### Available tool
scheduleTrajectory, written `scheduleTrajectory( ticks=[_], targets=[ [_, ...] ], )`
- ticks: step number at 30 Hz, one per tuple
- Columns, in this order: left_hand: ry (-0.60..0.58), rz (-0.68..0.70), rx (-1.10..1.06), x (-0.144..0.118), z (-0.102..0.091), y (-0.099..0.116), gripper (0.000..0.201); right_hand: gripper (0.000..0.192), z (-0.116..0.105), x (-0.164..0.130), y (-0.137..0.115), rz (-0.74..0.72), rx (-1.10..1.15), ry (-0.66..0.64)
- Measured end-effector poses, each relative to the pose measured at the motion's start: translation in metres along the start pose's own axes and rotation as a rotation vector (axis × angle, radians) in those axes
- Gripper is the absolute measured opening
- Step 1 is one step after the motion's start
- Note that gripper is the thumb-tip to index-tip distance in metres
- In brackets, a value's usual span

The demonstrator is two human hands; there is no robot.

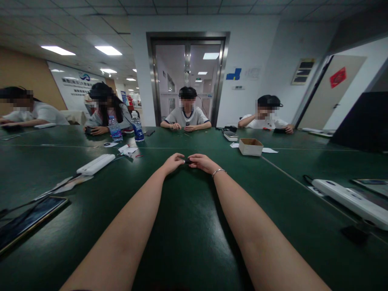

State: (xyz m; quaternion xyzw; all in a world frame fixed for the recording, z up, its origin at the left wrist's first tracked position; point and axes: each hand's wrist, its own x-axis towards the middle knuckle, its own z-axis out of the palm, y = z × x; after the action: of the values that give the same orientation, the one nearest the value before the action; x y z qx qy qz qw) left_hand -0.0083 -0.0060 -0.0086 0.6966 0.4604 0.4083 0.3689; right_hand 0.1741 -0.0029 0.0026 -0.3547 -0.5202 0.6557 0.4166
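Both my arms reach forward over the dark green table [188,226]. Between my hands is a small black object [188,161] with a bright, metal-looking tip on its left side; it is too small to name. My right hand [203,162], with a silver bracelet [218,172] at the wrist, pinches its black part. The fingers of my left hand [173,163] are closed at the bright tip. The fingers hide part of the object.
To the left are a white power strip [96,164], a phone [30,220], paper scraps [127,150] and water bottles [138,127]. On the right stand a small open box [251,147] and a long white device [348,200]. Several people sit across the table.
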Motion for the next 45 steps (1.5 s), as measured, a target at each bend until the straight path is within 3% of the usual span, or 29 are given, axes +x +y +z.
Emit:
scheduleTrajectory(
  ticks=[21,25,32,37,40,43,45],
  targets=[
    [-0.03,0.021,0.01,0.0039,-0.0013,-0.0056,0.032,0.012,0.0008,0.0009,-0.0006,0.009,-0.01,0.016],
    [-0.043,-0.009,-0.037,0.0026,-0.0013,-0.0045,0.033,0.011,0.0008,0.0008,-0.0008,0.011,-0.01,0.01],
    [-0.013,0.06,-0.13,-0.0002,-0.0025,-0.0028,0.038,0.005,0.0022,0.0024,0.0009,-0.006,-0.063,0.028],
    [0.008,0.054,-0.211,-0.0008,-0.0051,-0.0013,0.046,0.014,0.0043,0.0044,0.0009,0.004,-0.171,0.059],
    [0.012,0.044,-0.189,-0.0008,-0.006,-0.0009,0.045,0.003,0.0042,0.0004,-0.0016,0.007,-0.131,0.044],
    [0.009,0.037,-0.143,-0.0003,-0.0061,-0.0011,0.04,0.03,0.0029,-0.0031,-0.0034,-0.027,-0.037,0.016],
    [0.009,0.038,-0.127,0.0002,-0.006,-0.0013,0.038,0.033,0.0024,-0.002,-0.0027,-0.038,-0.024,0.011]
  ],
)
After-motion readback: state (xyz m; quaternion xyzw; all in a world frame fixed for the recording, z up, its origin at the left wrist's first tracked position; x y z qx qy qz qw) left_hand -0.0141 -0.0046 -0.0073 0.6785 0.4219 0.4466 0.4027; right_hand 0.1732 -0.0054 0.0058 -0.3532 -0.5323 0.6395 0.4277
